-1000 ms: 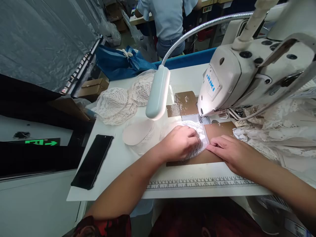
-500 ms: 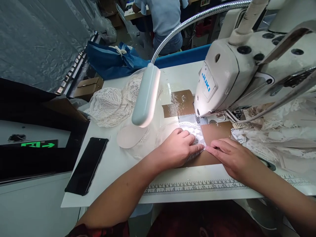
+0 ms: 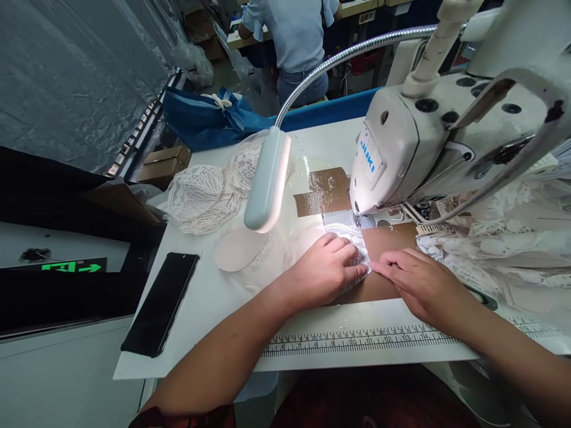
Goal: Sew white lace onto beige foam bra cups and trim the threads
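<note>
White scalloped lace fabric (image 3: 345, 233) lies under the sewing machine's needle area, partly covered by my fingers. My left hand (image 3: 323, 270) rests on it with curled fingers, thumb and forefinger pinching its near right edge. At that same corner, my right hand (image 3: 417, 279) closes thumb and forefinger on the lace edge, and the fingertips of both hands almost meet. Just beyond stands the white sewing machine (image 3: 388, 142), its needle and presser foot close to the far end of the lace. Brown tape (image 3: 388, 238) covers the bed beneath my right hand.
A flexible lamp (image 3: 267, 178) hangs over the table. Lace pieces (image 3: 196, 190) are piled at left, with a pale oval piece (image 3: 241, 249) nearer. More lace (image 3: 491, 238) heaps at right. A phone (image 3: 160, 304) and printed ruler (image 3: 357, 342) lie near the front. Another person (image 3: 297, 41) sits beyond.
The whole view has shifted slightly as my head moved. Both hands keep almost the same place and grip on the lace.
</note>
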A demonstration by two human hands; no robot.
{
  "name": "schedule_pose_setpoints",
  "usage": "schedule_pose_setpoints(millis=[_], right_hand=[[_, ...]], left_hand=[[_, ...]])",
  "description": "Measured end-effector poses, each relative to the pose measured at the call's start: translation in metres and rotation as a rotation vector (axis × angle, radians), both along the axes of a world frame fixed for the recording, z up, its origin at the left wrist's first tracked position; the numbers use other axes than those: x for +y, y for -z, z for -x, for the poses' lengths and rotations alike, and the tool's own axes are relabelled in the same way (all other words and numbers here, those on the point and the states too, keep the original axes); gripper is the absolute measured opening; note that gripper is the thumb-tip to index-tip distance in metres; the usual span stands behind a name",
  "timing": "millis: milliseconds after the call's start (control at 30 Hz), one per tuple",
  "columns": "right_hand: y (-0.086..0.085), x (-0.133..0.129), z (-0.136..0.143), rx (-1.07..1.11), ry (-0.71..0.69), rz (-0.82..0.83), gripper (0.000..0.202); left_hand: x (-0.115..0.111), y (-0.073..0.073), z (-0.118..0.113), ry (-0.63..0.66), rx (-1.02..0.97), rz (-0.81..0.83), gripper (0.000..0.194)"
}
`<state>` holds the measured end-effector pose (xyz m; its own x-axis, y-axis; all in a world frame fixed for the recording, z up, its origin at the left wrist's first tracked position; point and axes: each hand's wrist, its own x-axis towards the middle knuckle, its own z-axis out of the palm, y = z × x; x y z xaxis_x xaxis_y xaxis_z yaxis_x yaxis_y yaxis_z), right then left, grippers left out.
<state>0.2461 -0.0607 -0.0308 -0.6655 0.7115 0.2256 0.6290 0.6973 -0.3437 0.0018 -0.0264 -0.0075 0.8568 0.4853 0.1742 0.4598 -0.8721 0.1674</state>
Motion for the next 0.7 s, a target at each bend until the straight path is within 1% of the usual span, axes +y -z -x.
schedule_pose_setpoints(millis=[133,200,300,433,567,700], right_hand=[[0.004,0.0,0.004,-0.097,-0.006,-0.114,0.054],[0.006,-0.001,0.006,-0.115,-0.006,-0.147,0.054],[0.009,-0.003,0.007,-0.088,0.022,-0.174,0.054],[0.011,-0.006,0.009,-0.035,0.057,-0.189,0.056],[0.011,-0.005,0.009,-0.034,0.041,-0.183,0.053],[0.01,-0.003,0.01,-0.02,0.056,-0.156,0.049]], left_hand=[[0.0,-0.002,-0.001,0.004,-0.02,0.032,0.035],[-0.001,-0.001,-0.001,-0.036,0.004,0.041,0.037],[-0.002,0.003,-0.002,-0.097,0.025,0.014,0.041],[-0.003,0.007,-0.004,-0.127,0.024,-0.014,0.045],[-0.003,0.006,-0.007,-0.137,0.015,-0.012,0.045],[-0.001,0.006,-0.006,-0.139,0.011,-0.006,0.046]])
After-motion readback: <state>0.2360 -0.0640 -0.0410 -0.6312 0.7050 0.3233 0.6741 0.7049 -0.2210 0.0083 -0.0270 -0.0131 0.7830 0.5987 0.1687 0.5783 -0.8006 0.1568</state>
